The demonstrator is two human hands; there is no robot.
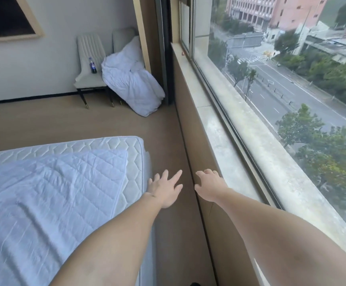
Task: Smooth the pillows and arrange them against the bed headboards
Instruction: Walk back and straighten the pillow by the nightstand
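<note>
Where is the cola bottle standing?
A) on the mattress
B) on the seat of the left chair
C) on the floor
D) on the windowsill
B: the bottle stands upright on the seat of the left chair, beside the bundled white quilt.

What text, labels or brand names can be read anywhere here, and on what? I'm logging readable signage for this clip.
None can be read.
Bottle on the left chair: has a blue, red and white label, too small and blurred to read.
Buildings and street outside the window: no legible signs or numbers.
Quilted pad on the mattress and bundled bedding: no tags showing.
</note>
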